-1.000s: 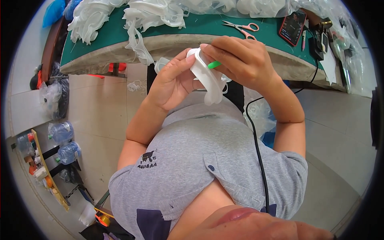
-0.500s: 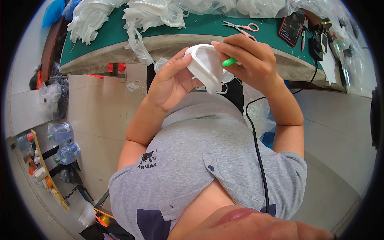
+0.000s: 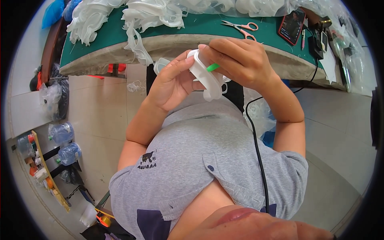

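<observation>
Between the hands: the left hand (image 3: 172, 82) and right hand (image 3: 240, 60) close on a white plastic piece (image 3: 206, 76), fingers touching it, no gap to pass through.
Beyond the fingertips: the green table (image 3: 192, 30) edge lies near; a bare green strip runs just past it.
Beyond and left of the fingers: heaps of white plastic pieces (image 3: 120, 16) crowd the table.
Beyond and right of the fingers: scissors (image 3: 240, 27) and a phone (image 3: 292, 26) lie on the table.
Below the right wrist: a black cable (image 3: 256, 144) hangs down across the grey shirt (image 3: 200, 160).
Left of the left fingers: open floor (image 3: 96, 104).

Scissors (image 3: 241, 27) left of phone (image 3: 292, 26)
</observation>
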Demonstrator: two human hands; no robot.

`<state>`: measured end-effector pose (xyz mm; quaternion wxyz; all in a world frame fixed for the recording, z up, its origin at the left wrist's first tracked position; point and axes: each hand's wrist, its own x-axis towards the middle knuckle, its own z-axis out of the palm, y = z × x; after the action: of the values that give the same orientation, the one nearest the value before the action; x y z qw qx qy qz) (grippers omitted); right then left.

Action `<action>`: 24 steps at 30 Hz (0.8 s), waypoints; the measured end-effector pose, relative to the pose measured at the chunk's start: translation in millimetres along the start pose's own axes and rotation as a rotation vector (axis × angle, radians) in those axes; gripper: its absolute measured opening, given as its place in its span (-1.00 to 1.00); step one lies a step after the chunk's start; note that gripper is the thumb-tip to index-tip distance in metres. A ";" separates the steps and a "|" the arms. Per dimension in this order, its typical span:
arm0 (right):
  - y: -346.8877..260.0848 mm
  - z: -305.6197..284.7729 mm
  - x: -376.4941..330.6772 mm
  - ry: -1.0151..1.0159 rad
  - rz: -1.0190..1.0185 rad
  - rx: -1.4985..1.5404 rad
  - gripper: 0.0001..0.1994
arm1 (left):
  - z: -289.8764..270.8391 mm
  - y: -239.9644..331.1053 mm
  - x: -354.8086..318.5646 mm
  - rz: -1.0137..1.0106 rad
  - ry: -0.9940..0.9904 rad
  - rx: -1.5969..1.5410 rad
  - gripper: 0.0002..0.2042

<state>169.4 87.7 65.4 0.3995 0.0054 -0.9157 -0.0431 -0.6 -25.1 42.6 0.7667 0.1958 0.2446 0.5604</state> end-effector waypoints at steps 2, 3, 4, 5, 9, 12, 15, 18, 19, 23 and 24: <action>0.0 -4.5 1.2 0.046 0.089 0.097 -0.64 | -0.2 0.3 -0.2 0.002 0.006 -0.004 -0.62; 1.5 -5.7 -1.0 0.045 0.087 0.097 -0.64 | -1.0 0.6 -0.1 0.011 0.020 -0.018 -0.62; 3.5 -7.0 -4.2 0.059 0.128 0.079 -0.64 | -1.9 0.8 0.1 0.020 0.034 -0.033 -0.61; 4.7 -8.1 -5.9 0.074 0.168 0.061 -0.64 | -3.1 1.0 0.2 0.022 0.033 -0.034 -0.61; 0.6 -9.5 -5.1 0.052 0.231 0.140 -0.64 | -2.9 0.0 0.9 0.049 0.009 -0.013 -0.62; -4.8 -8.6 0.1 0.021 0.181 0.124 -0.62 | 0.1 -2.6 1.8 0.054 0.011 0.020 -0.63; -2.9 -3.1 -0.4 0.009 0.098 0.069 -0.62 | -0.7 -3.7 3.1 0.041 0.002 0.036 -0.64; -3.2 -1.7 -1.3 -0.055 0.069 0.037 -0.62 | -0.9 -2.6 4.0 0.023 0.006 0.042 -0.64; -4.0 -0.2 -0.9 -0.074 0.075 0.052 -0.62 | -0.8 -2.4 3.1 0.018 0.026 0.051 -0.64; -2.5 0.1 -5.4 -0.042 0.155 0.098 -0.64 | -3.1 -4.7 1.7 0.110 0.112 0.085 -0.62; -1.9 -3.1 -5.8 -0.022 0.196 0.154 -0.63 | -7.1 -2.9 1.4 0.141 0.096 0.065 -0.61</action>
<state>175.6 85.9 63.2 0.3901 -0.0541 -0.9167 0.0667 -2.3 -24.4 35.0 0.7058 0.2102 0.2849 0.6136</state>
